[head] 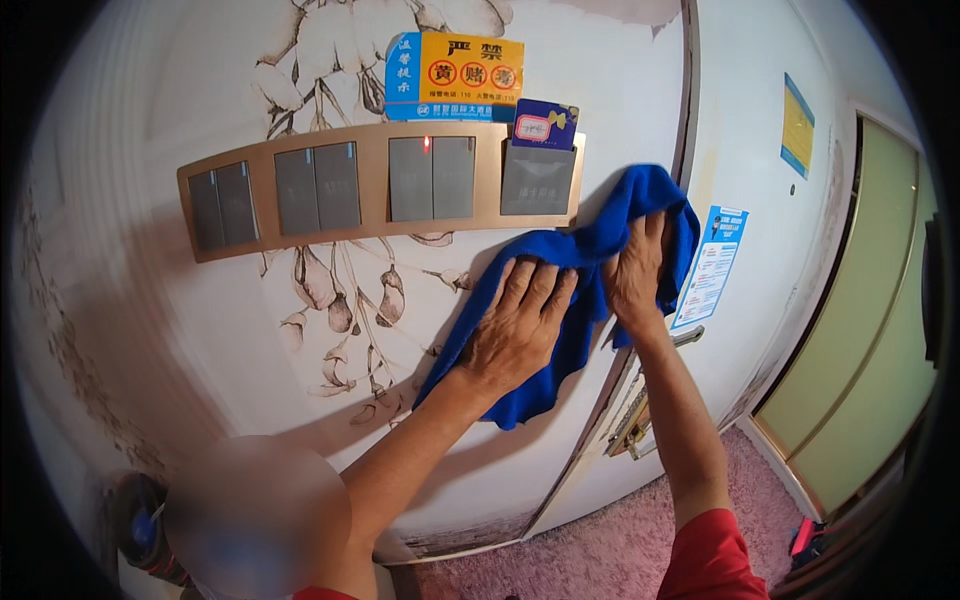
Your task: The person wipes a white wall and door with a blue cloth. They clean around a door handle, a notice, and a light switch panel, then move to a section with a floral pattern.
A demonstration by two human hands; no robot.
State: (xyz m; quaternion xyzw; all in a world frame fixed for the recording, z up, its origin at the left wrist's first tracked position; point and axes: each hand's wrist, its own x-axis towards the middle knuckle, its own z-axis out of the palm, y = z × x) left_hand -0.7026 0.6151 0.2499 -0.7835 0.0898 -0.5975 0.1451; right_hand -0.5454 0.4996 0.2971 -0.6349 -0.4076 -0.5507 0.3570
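A blue cloth (555, 375) lies against the patterned wall, below and to the right of a gold-framed switch panel (375, 180). My left hand (517, 322) presses on its left part with the fingers pointing up. My right hand (637, 270) is on the other part, near the door frame, with cloth folded over and around the fingers. The panel holds several grey rocker switches, one showing a small red light, and a grey card holder (538, 180) at its right end. A dark blue card (545, 124) stands in that holder.
A yellow and blue sign (457, 75) is stuck above the panel. Right of my hands are a white door (757, 165) with a notice (709, 266), a metal handle (688, 336) and a brass lock part (634, 427). Pinkish carpet (600, 547) covers the floor; green panels (847, 322) stand far right.
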